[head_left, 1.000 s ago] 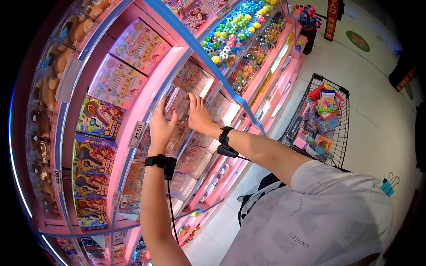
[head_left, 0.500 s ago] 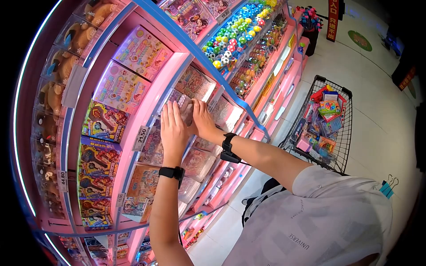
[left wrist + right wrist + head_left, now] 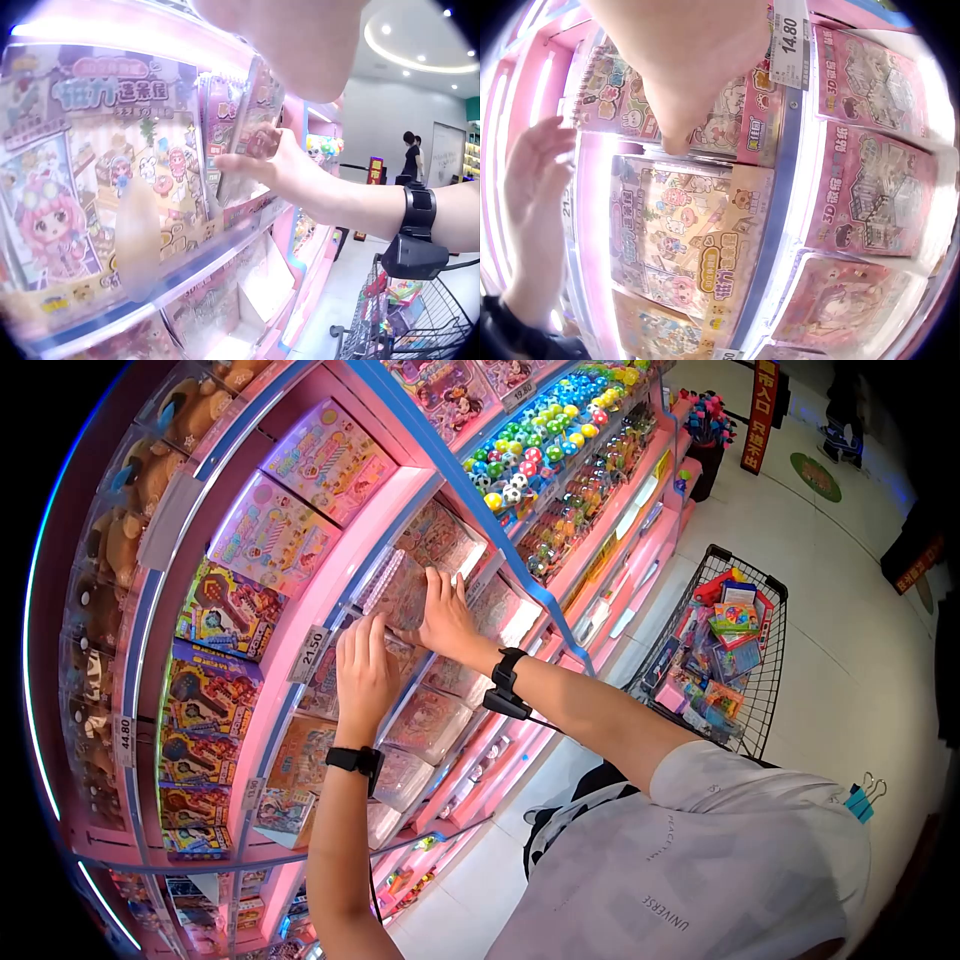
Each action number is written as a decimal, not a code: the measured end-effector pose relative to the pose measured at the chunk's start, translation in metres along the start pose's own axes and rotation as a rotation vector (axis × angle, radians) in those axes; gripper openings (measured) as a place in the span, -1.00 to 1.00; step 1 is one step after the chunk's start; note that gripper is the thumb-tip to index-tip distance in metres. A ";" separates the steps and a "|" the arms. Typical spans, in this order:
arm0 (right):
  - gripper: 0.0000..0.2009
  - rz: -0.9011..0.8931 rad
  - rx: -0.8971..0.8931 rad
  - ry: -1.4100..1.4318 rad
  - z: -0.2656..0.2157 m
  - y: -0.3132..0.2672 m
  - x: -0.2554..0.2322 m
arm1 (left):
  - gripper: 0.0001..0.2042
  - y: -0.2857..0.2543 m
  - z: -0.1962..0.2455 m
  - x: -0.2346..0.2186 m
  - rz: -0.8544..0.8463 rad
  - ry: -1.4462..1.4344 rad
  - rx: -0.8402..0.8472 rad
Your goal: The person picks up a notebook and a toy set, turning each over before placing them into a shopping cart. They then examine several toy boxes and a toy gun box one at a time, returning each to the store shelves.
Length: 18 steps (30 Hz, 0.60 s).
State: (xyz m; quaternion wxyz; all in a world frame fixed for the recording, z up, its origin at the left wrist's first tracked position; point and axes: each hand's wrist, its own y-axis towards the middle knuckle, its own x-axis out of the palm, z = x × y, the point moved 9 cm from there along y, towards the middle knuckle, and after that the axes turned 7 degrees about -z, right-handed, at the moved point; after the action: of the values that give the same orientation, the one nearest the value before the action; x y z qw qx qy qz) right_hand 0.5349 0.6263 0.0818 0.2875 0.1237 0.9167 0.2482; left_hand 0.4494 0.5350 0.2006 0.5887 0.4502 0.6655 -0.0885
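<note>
My right hand (image 3: 445, 618) pinches the lower edge of a pink, spiral-bound pack (image 3: 401, 594) on the middle shelf. In the right wrist view my right hand (image 3: 686, 67) covers part of that pack (image 3: 604, 94), its thumb at the edge. The left wrist view shows the pack (image 3: 251, 139) tilted, with the right hand (image 3: 289, 161) on it. My left hand (image 3: 367, 668) is beside the pack, its fingers loosely bent and holding nothing; the right wrist view shows this hand (image 3: 538, 202) apart from the packs. A large cartoon box (image 3: 150, 176) faces out near it.
Boxed toys (image 3: 275, 540) fill the shelf at left, and clear-wrapped packs (image 3: 430, 720) stand on the lower tiers. Colourful small balls (image 3: 530, 455) lie further along. A wire shopping cart (image 3: 775, 690) holding several items stands on the floor at right. A price tag (image 3: 789, 41) hangs from the shelf edge.
My left hand has come off the pack and moved down, its fingers now bent. The right hand has stayed at the pack, whose printed front shows more.
</note>
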 end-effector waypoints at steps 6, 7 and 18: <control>0.17 0.184 0.002 0.496 0.005 -0.001 -0.034 | -0.49 -0.034 -0.018 0.030 -0.088 0.109 -0.143; 0.17 0.182 0.020 0.476 0.010 -0.001 -0.037 | -0.50 -0.036 -0.016 0.032 -0.083 0.107 -0.140; -0.06 0.009 0.108 0.407 0.018 0.008 -0.009 | -0.51 -0.076 0.012 0.086 -0.197 -0.195 -0.254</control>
State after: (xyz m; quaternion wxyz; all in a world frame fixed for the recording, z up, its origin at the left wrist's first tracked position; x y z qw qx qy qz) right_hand 0.5536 0.6367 0.0774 0.0884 0.0906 0.9673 0.2200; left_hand 0.4127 0.5259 0.0913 0.6910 0.2941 0.6520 -0.1043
